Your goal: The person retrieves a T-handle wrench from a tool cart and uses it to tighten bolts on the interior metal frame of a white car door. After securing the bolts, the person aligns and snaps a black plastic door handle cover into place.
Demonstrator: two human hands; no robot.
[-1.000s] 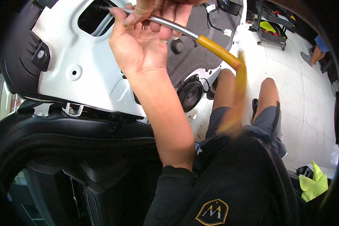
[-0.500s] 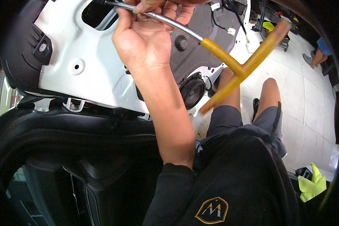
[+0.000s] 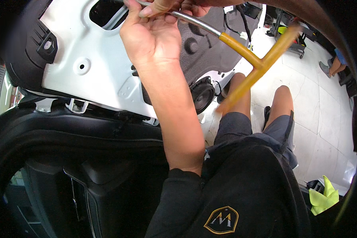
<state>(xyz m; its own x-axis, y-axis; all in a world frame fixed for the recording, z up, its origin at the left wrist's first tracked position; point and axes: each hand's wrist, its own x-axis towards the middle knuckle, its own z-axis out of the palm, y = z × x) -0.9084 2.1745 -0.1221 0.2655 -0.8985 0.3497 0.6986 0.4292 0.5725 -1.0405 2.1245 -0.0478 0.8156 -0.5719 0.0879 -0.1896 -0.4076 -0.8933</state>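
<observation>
Fingers hold a T-handled tool; a lettered badge marks the shirt.

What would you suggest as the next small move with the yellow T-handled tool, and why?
Perhaps move the right hand to the yellow handle, which is ungripped and blurred at its ends, since that hand and the left hand are at the metal shaft.

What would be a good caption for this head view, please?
Right hand pinching the metal rod of a yellow T-handled tool, left hand touching it, beside a white car door.
</observation>
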